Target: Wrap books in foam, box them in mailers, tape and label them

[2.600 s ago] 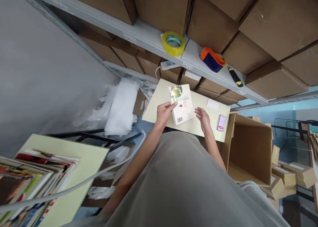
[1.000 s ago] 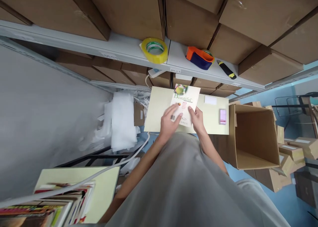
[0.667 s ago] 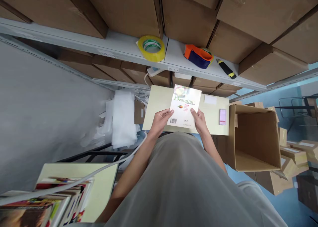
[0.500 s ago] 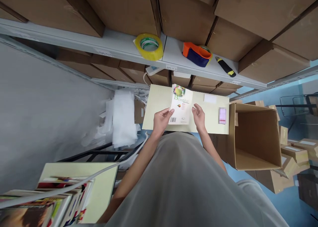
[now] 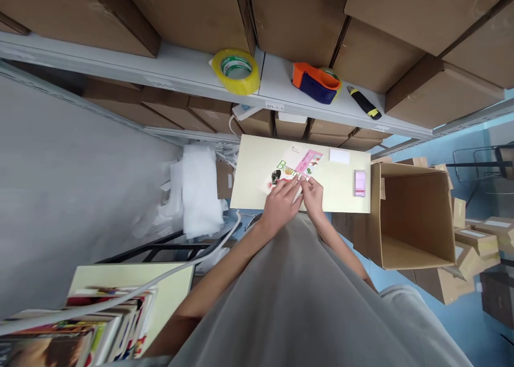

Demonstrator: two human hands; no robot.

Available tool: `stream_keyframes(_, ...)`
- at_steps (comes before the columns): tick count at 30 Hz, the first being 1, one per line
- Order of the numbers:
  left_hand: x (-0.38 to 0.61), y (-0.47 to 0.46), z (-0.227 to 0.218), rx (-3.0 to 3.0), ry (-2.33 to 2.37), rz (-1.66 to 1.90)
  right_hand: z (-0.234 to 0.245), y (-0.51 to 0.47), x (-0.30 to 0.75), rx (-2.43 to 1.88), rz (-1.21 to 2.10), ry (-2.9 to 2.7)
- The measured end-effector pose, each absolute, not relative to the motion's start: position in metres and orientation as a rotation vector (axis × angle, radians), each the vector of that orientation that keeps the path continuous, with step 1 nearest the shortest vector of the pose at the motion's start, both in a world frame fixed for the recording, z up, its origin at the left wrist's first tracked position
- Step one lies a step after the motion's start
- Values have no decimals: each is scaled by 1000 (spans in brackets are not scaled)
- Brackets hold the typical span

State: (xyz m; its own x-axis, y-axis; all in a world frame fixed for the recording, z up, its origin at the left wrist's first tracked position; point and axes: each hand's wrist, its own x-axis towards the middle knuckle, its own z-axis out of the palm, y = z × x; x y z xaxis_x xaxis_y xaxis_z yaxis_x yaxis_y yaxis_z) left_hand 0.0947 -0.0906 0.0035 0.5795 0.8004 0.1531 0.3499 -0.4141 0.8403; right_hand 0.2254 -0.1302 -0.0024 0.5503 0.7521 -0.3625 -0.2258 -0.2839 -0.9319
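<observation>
A thin paperback book [image 5: 292, 160] lies slanted on the pale yellow tabletop [image 5: 252, 158], a pink strip and colourful fruit pictures on its upward face. Across its lower part rests my left hand [image 5: 280, 205], fingers stretched out and pressing on the cover. My right hand [image 5: 314, 196] is closed, thumb and fingertips pinching at the book's lower right edge, right beside the left fingertips. My hands hide the bottom of the book. To the right on the tabletop are a white slip [image 5: 339, 156] and a blurred pink-and-purple item [image 5: 360, 184].
On the shelf [image 5: 277, 96] ahead are yellow tape [image 5: 252, 77], an orange-and-blue tape dispenser [image 5: 317, 84] and a utility knife [image 5: 364, 103]. An open carton [image 5: 415, 217] stands to the right. White foam sheeting [image 5: 203, 193] hangs left; stacked books [image 5: 116, 324] and a cable [image 5: 168, 275] are lower left.
The book has gone from upright, held in my left hand, to lying slanted with its other face up. My left hand has moved right onto it; my right hand has closed at its edge.
</observation>
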Motion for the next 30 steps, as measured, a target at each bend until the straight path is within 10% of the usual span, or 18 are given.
stream_keyframes(12,70,-20,6,784,1025,723,39,-139,274,-1416,1240,-657)
stream_keyframes(30,93,-27,31,955,1093,830,37,-134,280,-1498,1234,-795)
